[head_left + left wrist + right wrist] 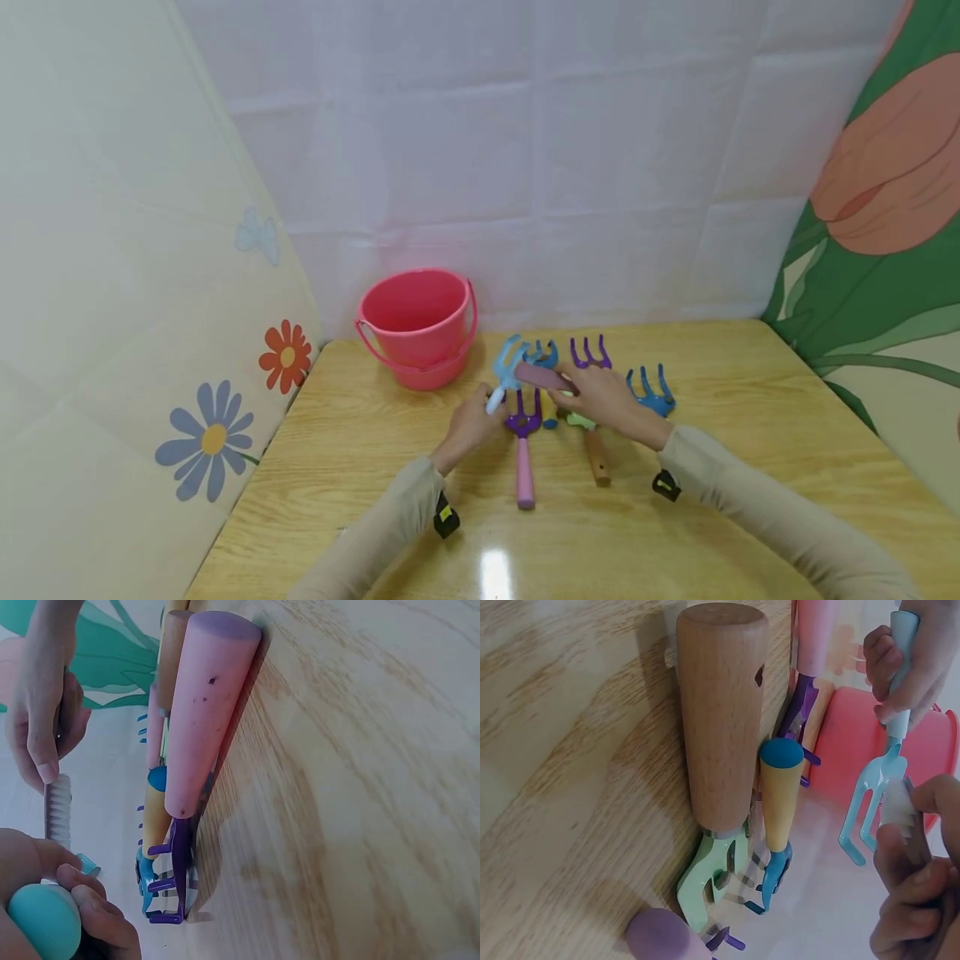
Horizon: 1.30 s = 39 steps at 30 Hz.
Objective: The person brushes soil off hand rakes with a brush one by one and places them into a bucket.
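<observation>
Gripped: lt-blue rake [889, 763] in L hand [471, 425], brush [542, 377] in R hand [606, 402], prob. touching.

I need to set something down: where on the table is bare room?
Bare wooden table lies left of the left hand, in front of the round pink bucket; also right of the rightmost blue three-tined rake. Crowded: the centre, where other rakes cluster near the right hand.

Nothing I can read
Near six o'clock in the head view, the small yellow patch [446, 513] on the black boxy device [447, 527] by my beige left sleeve [378, 529] is too tiny to decipher.
</observation>
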Available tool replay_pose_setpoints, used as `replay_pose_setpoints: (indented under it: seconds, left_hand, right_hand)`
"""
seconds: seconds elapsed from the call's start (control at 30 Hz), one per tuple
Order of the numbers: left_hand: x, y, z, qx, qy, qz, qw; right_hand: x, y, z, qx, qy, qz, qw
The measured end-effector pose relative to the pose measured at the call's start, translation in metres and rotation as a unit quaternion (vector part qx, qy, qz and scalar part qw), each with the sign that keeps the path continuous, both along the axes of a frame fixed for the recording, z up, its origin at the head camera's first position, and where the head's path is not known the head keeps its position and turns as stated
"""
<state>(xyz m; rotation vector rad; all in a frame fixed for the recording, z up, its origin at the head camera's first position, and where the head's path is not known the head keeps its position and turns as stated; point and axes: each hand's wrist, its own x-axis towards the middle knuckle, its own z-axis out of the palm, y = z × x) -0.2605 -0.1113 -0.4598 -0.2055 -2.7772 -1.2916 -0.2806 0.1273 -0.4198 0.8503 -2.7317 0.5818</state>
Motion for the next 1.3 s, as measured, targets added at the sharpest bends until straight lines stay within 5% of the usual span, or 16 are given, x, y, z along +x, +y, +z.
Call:
replay_pose_setpoints:
  seconds: [0.6,0.93,1.3]
  left_hand:
    - [-0.006,-0.003,0.012,0.004,-0.002,0.041,0.9992]
    - [-0.007,-0.008,0.025,0.045,-0.023,-0.001,0.9987]
    - [-0.014,-0.014,0.05,0.017,0.023,-0.027,0.9992]
  right_hand:
    - [0.002,0.011,-0.016,0.0,0.024,0.017,0.9996]
    - [0.002,0.017,-0.018,0.012,0.004,0.007,0.9999]
    - [-0.001,0.023,-0.017,0.02,-0.019,-0.002,0.9996]
